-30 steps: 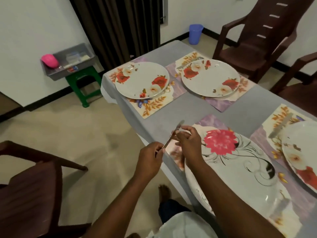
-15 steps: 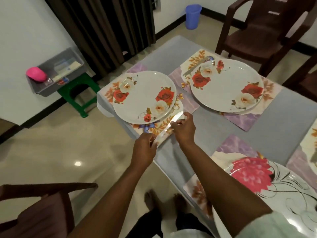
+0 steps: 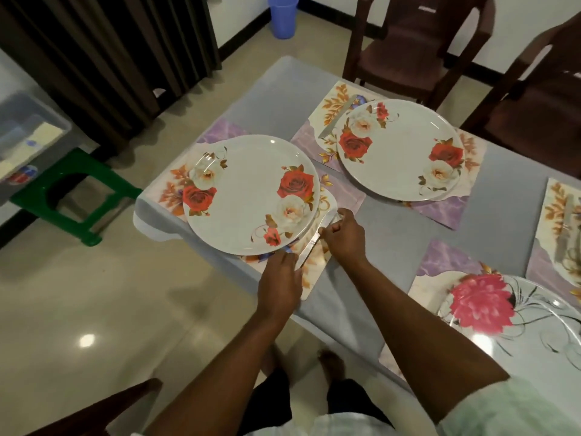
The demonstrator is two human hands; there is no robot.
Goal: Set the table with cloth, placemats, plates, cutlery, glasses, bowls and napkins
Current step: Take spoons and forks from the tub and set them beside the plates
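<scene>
A table knife (image 3: 315, 238) lies on the floral placemat (image 3: 316, 272), just right of the rose-patterned plate (image 3: 251, 193) at the table's near-left corner. My left hand (image 3: 280, 280) holds the knife's handle end. My right hand (image 3: 342, 236) pinches the knife nearer its blade. A grey cloth (image 3: 390, 243) covers the table. A second rose plate (image 3: 399, 149) sits on its own placemat with a knife (image 3: 338, 116) to its left. A plate with a pink flower (image 3: 509, 313) is at the near right.
Another placemat with a knife (image 3: 562, 221) shows at the right edge. Brown chairs (image 3: 415, 42) stand beyond the table and one arm (image 3: 94, 410) is at my near left. A green stool (image 3: 72, 196) with a grey bin (image 3: 25, 136) stands left. A blue bucket (image 3: 283, 15) sits by the wall.
Both hands have carried the knife from beside the pink-flower plate over to the near-left setting and lowered it onto the placemat beside the rose plate. My view has shifted left.
</scene>
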